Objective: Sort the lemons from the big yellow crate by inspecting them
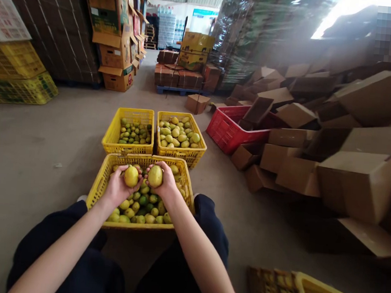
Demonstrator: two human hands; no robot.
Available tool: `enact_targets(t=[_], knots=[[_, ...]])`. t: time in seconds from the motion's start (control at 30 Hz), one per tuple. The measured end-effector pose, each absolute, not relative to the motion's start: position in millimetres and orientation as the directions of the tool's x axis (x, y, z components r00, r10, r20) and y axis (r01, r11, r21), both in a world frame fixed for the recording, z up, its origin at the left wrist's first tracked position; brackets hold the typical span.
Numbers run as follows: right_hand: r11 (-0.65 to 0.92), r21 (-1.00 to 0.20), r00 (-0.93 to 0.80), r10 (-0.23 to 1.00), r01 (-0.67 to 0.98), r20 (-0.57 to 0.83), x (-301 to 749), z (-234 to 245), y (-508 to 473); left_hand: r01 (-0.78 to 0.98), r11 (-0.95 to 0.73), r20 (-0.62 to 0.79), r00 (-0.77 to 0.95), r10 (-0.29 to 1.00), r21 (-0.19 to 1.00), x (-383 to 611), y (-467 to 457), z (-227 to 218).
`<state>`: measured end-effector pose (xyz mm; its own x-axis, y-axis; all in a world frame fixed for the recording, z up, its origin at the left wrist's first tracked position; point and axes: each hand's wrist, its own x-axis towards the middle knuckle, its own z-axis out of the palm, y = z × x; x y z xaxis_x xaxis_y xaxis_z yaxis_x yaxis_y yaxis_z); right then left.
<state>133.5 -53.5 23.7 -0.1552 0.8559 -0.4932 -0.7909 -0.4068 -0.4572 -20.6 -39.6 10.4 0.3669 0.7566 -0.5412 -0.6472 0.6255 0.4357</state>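
Note:
My left hand (pixel 121 185) holds a round yellow lemon-like fruit (pixel 131 176), fingers curled around it. Close beside it, my right hand (pixel 167 180) grips an oval yellow-green lemon-like fruit (pixel 155 176). Both hands are above a large yellow plastic crate (pixel 100 186) between my knees. In that crate lie many loose fruits (pixel 144 200), some yellow and some darker green. My forearms cover parts of the crate's sides.
Beyond stand two more yellow crates, the left one (pixel 111 132) with smaller greenish fruits, the right one (pixel 198 152) with larger yellow ones. To the right, a red crate (pixel 226 133) borders heaped cardboard boxes (pixel 350 171). Another yellow crate (pixel 301 288) sits at lower right.

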Motion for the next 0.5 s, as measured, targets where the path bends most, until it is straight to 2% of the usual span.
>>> enact_targets(t=[0.17,0.37,0.5], knots=[[-0.425,-0.44,-0.122,0.814,-0.791,-0.567,139.7,22.5,-56.5,-0.656,0.621,-0.534,0.371,0.76,0.428,-21.0,-38.0,11.5],[-0.401,-0.468,-0.065,0.81,-0.788,-0.583,148.1,21.0,-66.1,-0.5,0.54,-0.337,0.44,0.832,0.677,-0.2,-40.6,15.6],[-0.413,-0.479,-0.047,0.793,-0.775,-0.607,152.6,18.7,-71.2,-0.409,0.491,-0.319,0.42,0.85,0.77,1.6,-40.6,8.4]])
